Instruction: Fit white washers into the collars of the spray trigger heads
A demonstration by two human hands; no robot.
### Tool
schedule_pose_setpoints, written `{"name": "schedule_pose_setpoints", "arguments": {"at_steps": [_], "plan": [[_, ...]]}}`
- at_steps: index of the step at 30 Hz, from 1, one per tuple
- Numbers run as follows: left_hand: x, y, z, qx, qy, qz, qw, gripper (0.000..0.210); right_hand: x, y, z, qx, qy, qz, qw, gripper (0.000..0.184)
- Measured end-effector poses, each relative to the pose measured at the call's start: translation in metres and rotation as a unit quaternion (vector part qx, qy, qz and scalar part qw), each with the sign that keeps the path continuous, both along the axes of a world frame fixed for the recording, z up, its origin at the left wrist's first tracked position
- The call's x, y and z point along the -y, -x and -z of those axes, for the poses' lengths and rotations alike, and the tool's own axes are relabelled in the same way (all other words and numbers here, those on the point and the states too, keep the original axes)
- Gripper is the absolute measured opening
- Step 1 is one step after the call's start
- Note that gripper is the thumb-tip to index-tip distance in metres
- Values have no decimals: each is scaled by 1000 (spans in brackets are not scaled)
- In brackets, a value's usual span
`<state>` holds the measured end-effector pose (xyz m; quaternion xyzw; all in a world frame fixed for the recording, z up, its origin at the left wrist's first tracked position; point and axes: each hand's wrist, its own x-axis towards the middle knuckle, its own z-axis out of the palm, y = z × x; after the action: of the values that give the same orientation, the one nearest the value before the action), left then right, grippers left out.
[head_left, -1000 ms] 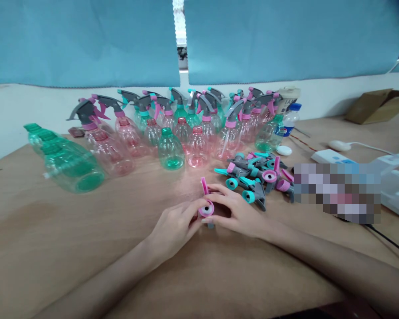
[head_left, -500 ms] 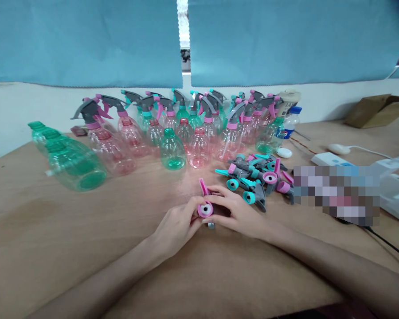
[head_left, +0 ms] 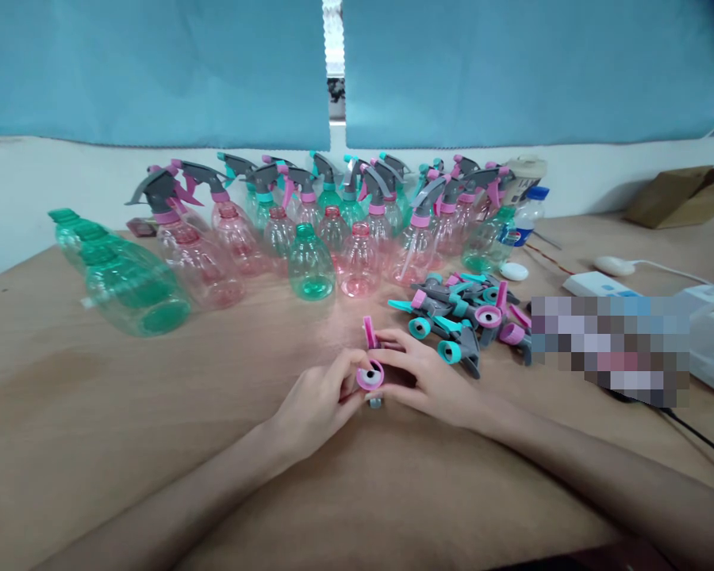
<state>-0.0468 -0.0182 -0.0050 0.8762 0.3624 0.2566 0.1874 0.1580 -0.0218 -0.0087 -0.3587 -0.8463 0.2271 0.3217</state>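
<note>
Between my hands is a pink-and-grey spray bottle trigger head (head_left: 370, 375), its round pink collar facing me and its pink trigger pointing away. My left hand (head_left: 320, 400) is closed on the collar's left side, a fingertip at the collar's opening. My right hand (head_left: 431, 381) grips the grey body from the right, fingers curved with a gap to the palm. Just beyond my right hand lies a pile of loose trigger heads (head_left: 461, 313), pink, turquoise and grey.
Behind stand several pink and green bottles, some with trigger heads, such as an open green bottle (head_left: 312, 266) and an open pink bottle (head_left: 358, 264). Green bottles (head_left: 134, 289) lean at left. A water bottle (head_left: 529, 216), a white round lid (head_left: 514, 271) and a cardboard box (head_left: 678, 197) are at right.
The view has shifted slightly. The pink collar has tilted a little in my fingers, and my left fingertip now lies over its opening. Both hands keep their grip.
</note>
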Motion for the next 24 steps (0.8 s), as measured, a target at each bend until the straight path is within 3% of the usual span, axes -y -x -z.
{"name": "schedule_pose_setpoints", "arguments": {"at_steps": [6, 15, 24], "plan": [[1, 0, -2, -12, -7, 23, 1000, 9, 1, -3, 4, 19, -33, 2, 999, 36], [1, -1, 3, 25, -10, 8, 1000, 8, 6, 1, 3, 24, -70, 26, 997, 32], [9, -2, 3, 17, -96, 68, 993, 10, -10, -12, 11, 12, -95, 98, 991, 31]]}}
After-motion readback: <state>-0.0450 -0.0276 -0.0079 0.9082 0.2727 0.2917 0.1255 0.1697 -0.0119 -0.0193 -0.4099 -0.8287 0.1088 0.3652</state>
